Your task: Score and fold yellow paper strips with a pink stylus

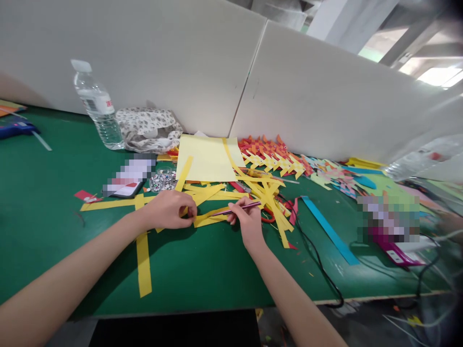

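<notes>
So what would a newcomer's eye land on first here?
The tangle of yellow strips mid-table, where the left hand pinches a strip and the right hand holds a thin stick. Behind it, a row of orange-and-yellow woven shapes lines the white wall; a water bottle stands far left.

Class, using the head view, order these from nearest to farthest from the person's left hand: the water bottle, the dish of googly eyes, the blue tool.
From the left hand:
1. dish of googly eyes, just behind the hand.
2. water bottle, standing back left.
3. blue tool, at the far left edge.
</notes>
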Tool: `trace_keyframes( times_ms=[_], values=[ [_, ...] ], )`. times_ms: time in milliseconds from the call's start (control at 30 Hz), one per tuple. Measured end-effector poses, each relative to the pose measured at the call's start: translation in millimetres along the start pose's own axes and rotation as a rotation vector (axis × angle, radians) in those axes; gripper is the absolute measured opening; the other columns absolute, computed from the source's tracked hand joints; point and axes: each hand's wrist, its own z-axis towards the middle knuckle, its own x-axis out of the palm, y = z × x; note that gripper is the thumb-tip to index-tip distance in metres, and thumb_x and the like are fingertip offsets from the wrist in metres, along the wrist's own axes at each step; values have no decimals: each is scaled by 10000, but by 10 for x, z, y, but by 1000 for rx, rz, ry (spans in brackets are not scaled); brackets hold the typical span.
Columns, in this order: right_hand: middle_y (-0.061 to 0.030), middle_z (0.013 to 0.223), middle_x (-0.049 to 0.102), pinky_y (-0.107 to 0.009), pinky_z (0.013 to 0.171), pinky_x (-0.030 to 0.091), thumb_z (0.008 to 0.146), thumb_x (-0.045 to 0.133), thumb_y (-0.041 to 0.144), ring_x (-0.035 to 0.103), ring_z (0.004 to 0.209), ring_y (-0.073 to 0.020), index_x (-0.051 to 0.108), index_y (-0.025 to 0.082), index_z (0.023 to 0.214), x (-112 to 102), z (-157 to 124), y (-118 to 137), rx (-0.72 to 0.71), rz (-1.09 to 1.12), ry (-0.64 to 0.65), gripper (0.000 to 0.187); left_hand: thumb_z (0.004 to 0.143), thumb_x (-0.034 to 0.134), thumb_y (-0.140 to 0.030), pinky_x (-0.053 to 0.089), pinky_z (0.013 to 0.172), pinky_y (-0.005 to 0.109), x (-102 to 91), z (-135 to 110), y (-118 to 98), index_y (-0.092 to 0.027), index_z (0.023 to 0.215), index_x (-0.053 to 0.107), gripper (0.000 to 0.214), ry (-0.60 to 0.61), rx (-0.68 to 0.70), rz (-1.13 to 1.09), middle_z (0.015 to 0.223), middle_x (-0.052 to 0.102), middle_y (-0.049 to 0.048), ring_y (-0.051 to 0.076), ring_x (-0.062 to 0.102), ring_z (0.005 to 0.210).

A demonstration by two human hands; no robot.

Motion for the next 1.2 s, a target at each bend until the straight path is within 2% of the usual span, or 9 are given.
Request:
trace_keyframes(
  times_ms=[100, 333, 800, 967, 1200],
  values=[
    [46, 428, 572, -184, 419, 398, 718, 672, 289, 505, 383, -78, 492, 191, 596, 13, 1, 4, -13, 17, 19, 238, 707, 571, -247, 381, 593, 211, 14, 1, 3, -217, 748, 674, 114, 10, 11, 21, 772, 679, -31, 102, 583, 678],
    [31, 474, 615, -209, 441, 444, 721, 699, 334, 547, 410, -99, 514, 193, 628, 78, 17, -38, -2, 23, 181, 250, 716, 573, -270, 364, 572, 210, 9, 3, 10, -224, 769, 673, 122, 13, 16, 49, 785, 667, -28, 106, 583, 688],
    [5, 526, 669, -211, 485, 457, 740, 701, 337, 578, 444, -100, 529, 188, 647, 103, -13, -18, 7, -30, 217, 246, 712, 578, -267, 360, 579, 212, -7, -12, -1, -231, 742, 680, 112, 28, 11, 63, 768, 668, -36, 113, 593, 713],
    [-1, 536, 675, -226, 486, 458, 738, 697, 339, 588, 449, -115, 527, 191, 653, 107, -21, -12, 21, -56, 205, 241, 707, 583, -257, 360, 575, 210, -8, -13, 9, -230, 730, 693, 115, 22, 24, 52, 752, 673, -28, 109, 592, 693],
    [30, 465, 616, -210, 455, 433, 724, 696, 319, 540, 412, -100, 513, 197, 626, 41, 5, -39, -7, -26, 67, 241, 707, 582, -255, 375, 591, 205, 2, -11, 25, -225, 719, 699, 121, 18, 31, 25, 740, 679, -22, 107, 597, 684]
  ],
)
